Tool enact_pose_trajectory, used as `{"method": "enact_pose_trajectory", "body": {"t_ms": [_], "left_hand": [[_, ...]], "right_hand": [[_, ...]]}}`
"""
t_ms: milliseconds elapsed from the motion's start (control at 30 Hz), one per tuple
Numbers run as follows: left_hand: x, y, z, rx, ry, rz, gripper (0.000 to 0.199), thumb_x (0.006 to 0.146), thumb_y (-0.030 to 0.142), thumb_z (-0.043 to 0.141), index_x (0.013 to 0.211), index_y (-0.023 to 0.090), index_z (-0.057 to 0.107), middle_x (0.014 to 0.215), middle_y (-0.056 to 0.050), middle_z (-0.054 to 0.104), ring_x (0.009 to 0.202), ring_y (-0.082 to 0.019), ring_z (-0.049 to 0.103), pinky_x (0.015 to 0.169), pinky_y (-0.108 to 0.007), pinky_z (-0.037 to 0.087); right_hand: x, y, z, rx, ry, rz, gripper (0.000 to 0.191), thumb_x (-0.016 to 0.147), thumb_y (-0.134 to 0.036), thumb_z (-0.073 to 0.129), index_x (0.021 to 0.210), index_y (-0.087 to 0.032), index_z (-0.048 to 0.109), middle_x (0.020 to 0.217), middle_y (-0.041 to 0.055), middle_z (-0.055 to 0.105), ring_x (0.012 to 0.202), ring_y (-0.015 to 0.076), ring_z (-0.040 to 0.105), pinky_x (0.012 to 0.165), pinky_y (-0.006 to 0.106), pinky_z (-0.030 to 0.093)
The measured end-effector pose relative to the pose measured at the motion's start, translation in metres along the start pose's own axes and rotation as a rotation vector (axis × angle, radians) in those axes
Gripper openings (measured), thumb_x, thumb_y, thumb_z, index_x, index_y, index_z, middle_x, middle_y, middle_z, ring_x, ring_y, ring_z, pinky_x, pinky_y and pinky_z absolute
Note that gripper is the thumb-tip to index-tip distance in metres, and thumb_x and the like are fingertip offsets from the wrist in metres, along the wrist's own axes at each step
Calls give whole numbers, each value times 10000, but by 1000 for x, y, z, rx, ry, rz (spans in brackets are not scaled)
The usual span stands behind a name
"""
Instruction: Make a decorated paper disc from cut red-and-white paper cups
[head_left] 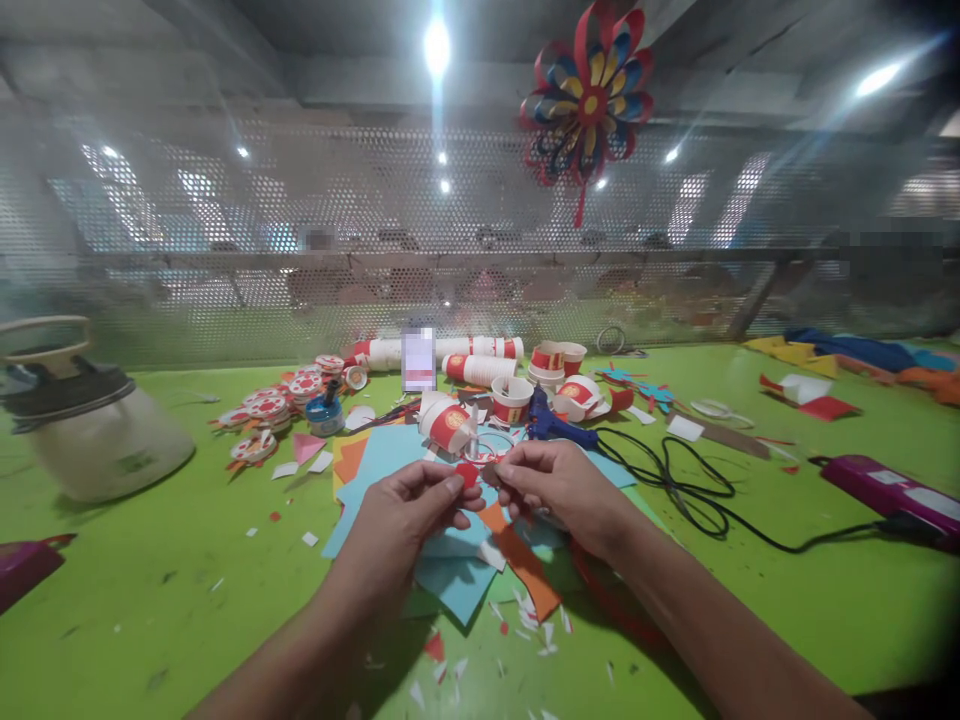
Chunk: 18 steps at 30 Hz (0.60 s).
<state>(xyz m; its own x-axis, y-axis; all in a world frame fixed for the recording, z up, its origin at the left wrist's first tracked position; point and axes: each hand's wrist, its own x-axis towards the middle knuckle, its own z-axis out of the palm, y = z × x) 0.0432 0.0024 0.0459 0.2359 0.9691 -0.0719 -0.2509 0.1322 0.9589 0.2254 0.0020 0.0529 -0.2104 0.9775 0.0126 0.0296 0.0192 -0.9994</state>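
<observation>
Between the thumb and fingers of my left hand (420, 505) is a small red paper piece (469, 474). My right hand (551, 485) pinches a small brownish piece (490, 474) close beside it; whether the two pieces touch I cannot tell. Both hands are above light blue paper sheets (457, 585) and an orange strip (529, 570). Just beyond my fingers a red-and-white paper cup (446, 422) lies tilted. A blue glue gun (559, 425) rests behind my right hand, its black cord (675, 480) coiling off to the right.
Stacked paper cups (480, 370) lie at the back beside a phone-like screen (418, 360). Round red-and-white paper crafts (277, 400) and a blue bottle (325, 412) are left. A large jug (97, 430) stands far left, a purple power strip (892, 495) right. Scraps litter the green table (247, 620).
</observation>
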Motion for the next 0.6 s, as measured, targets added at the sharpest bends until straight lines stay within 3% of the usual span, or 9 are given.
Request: {"method": "enact_pose_trajectory", "body": {"t_ms": [167, 367, 500, 600], "left_hand": [[2, 7, -3, -66, 130, 37, 257, 641, 299, 813, 759, 140, 649, 727, -52, 720, 701, -129, 651, 636, -205, 476], [4, 4, 0, -82, 165, 146, 322, 554, 274, 851, 752, 130, 641, 666, -30, 691, 666, -137, 642, 630, -229, 471], [4, 2, 1, -60, 122, 196, 329, 557, 271, 834, 787, 129, 646, 655, -34, 691, 662, -156, 643, 618, -249, 460], [3, 1, 0, -68, 104, 227, 296, 574, 261, 821, 755, 136, 623, 647, -21, 678, 660, -154, 646, 616, -250, 458]], "right_hand": [[8, 1, -7, -330, 109, -27, 231, 808, -346, 580, 665, -166, 595, 540, -10, 580, 460, 103, 493, 450, 234, 372], [20, 8, -21, -658, 317, -62, 216, 749, -250, 627, 552, -172, 583, 521, -10, 570, 520, 135, 507, 513, 257, 350], [25, 10, -32, -835, 291, -14, 238, 766, -168, 612, 529, -156, 599, 499, -14, 557, 511, 133, 513, 523, 264, 360], [28, 12, -39, -928, 232, 48, 218, 846, -218, 607, 645, -137, 628, 569, -26, 579, 529, 115, 541, 538, 250, 425]]}}
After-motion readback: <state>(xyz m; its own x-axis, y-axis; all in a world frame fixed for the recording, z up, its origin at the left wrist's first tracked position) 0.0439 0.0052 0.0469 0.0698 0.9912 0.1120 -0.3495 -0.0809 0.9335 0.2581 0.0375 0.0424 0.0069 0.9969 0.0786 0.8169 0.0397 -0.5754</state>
